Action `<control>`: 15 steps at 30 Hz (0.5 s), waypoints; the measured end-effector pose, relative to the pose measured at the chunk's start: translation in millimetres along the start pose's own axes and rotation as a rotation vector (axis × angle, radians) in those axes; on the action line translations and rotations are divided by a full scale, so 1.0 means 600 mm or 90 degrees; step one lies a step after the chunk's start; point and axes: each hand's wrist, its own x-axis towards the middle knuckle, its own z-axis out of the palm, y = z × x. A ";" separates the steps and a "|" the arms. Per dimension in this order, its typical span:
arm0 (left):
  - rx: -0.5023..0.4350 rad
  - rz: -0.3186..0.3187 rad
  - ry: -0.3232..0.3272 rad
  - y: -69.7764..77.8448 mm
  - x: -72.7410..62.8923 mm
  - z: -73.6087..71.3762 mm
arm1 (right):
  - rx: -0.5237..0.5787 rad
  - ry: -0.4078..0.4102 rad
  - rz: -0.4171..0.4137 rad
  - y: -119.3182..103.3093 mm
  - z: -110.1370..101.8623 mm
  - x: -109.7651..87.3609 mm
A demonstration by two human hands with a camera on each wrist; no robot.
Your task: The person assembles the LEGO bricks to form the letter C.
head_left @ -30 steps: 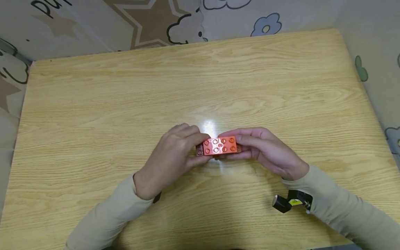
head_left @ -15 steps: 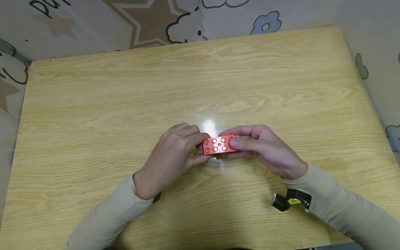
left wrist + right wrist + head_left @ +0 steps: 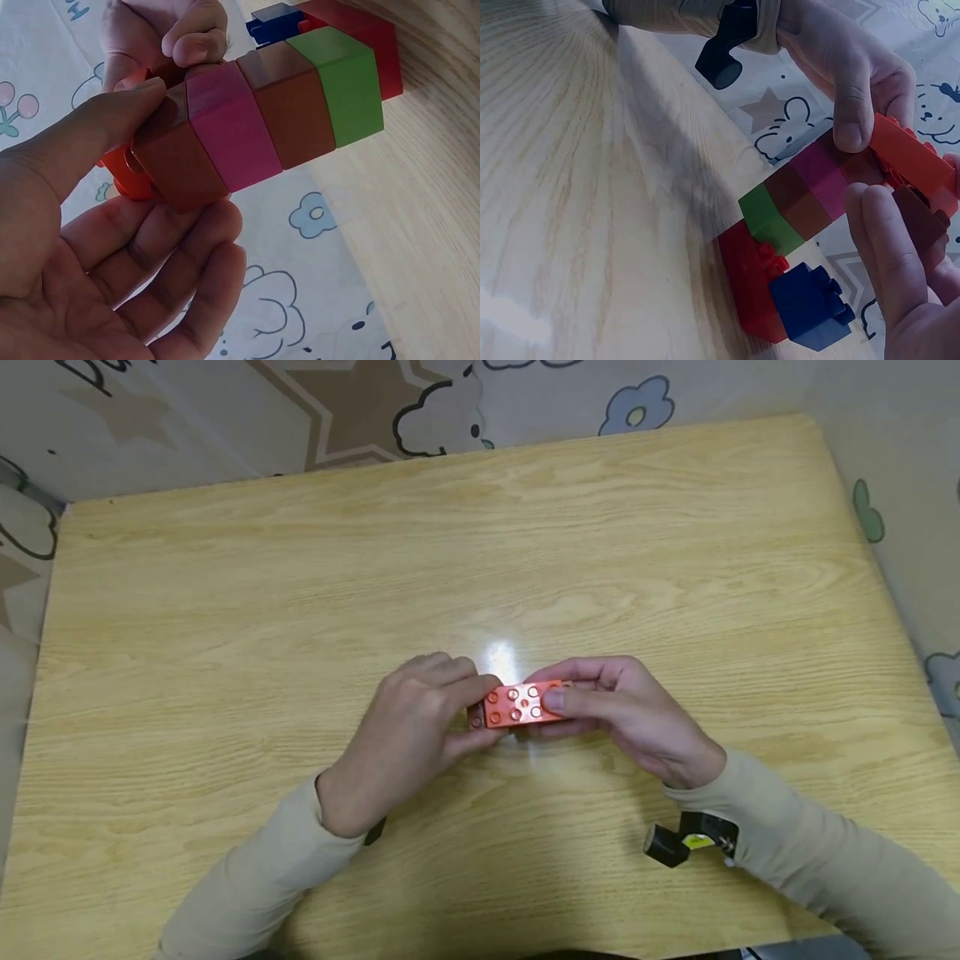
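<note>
An orange toy building brick (image 3: 514,704) tops a tower of stacked bricks on the table, bridging two brown ones. In the left wrist view the column below shows a brown brick (image 3: 180,150), a pink brick (image 3: 232,124), another brown brick (image 3: 289,105) and a green brick (image 3: 345,82). A long red brick (image 3: 750,292) forms the base and carries a blue brick (image 3: 806,304). My left hand (image 3: 397,735) pinches the upper brown brick. With its thumb on the orange brick's top, my right hand (image 3: 630,718) grips that brick; its fingers lie by the second brown brick (image 3: 919,217).
The wood-grain table (image 3: 300,577) extends around both hands. Walls with cartoon patterns (image 3: 525,402) stand along its back and right edges. A black wrist camera (image 3: 690,839) sticks out below the right sleeve.
My right thumb has moved from the orange brick's right end onto its studded top. The left hand keeps its pinch, and the brick tower stays almost in place.
</note>
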 end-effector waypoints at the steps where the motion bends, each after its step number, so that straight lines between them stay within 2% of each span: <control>1: 0.001 -0.001 0.001 0.000 0.000 0.000 | 0.004 0.001 -0.004 0.001 0.000 0.000; 5: 0.005 -0.004 0.001 -0.001 -0.002 0.000 | 0.023 -0.015 -0.016 0.007 -0.002 0.002; 11: 0.004 -0.007 -0.002 -0.002 -0.001 -0.002 | 0.064 -0.070 -0.021 0.015 -0.015 0.003; 15: 0.007 -0.011 -0.005 -0.002 -0.001 -0.002 | 0.057 -0.094 -0.025 0.016 -0.026 0.001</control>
